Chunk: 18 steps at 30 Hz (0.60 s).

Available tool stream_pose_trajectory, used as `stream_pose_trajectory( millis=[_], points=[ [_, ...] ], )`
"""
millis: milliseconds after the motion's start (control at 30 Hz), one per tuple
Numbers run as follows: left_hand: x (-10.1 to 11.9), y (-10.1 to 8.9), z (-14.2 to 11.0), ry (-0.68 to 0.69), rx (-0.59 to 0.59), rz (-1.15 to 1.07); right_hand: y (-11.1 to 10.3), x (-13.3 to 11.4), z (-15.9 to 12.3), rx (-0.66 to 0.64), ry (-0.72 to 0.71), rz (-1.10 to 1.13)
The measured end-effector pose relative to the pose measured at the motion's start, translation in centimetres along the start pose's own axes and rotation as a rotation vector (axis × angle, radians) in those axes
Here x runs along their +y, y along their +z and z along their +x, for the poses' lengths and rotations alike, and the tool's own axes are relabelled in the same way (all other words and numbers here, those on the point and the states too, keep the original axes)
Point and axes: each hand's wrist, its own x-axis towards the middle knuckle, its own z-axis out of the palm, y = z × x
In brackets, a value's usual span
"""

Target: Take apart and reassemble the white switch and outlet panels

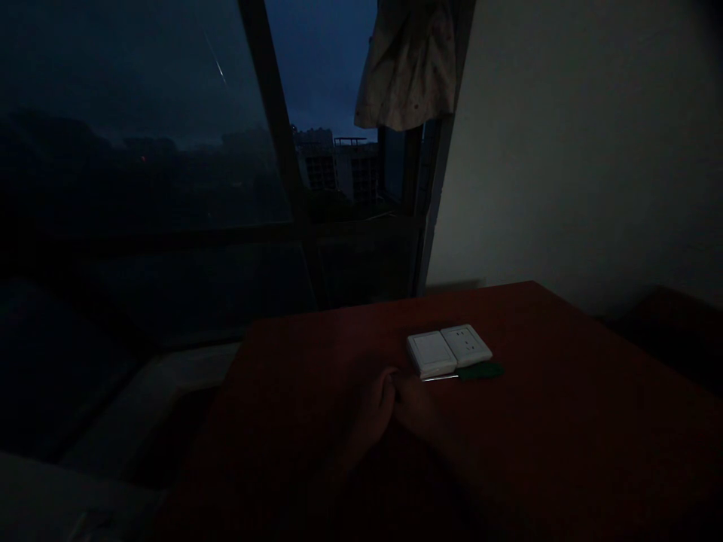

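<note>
My left hand point(375, 405) and my right hand point(415, 406) meet over the reddish-brown table point(316, 376), fingers closed and folded against each other. No object shows in either, though the dim light hides the detail of the fingers. Just beyond my right hand lies a white wall plate point(431, 352) with a plain square front. Touching its right side is a white wall socket point(466, 344) with several slots. A screwdriver point(479, 370) with a green handle lies along their near edge, its thin metal shaft pointing left towards my right hand.
Past the table's far edge stands a dark-framed window point(299, 188), with buildings outside under a dusky sky. A stained cloth point(410, 68) hangs at its upper right. A pale wall point(565, 150) rises behind the table on the right. A light ledge point(129, 421) runs along the left.
</note>
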Motion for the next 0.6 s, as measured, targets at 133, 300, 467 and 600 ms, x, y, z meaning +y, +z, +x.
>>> stream_pose_trajectory(
  millis=[133,300,467,600],
  points=[
    [-0.07,0.07,0.06,-0.020,0.001,0.005,-0.06,-0.06,-0.12,0.000,-0.001,-0.004],
    [0.09,-0.06,0.00,-0.019,-0.005,0.009,0.09,0.11,-0.03,-0.010,0.015,-0.023],
    [0.13,-0.19,-0.05,-0.002,-0.006,0.017,0.11,0.12,0.07,-0.023,0.032,-0.047],
    [-0.05,-0.05,-0.01,0.001,-0.007,0.023,-0.05,-0.05,0.04,-0.034,0.026,-0.058]
  ],
)
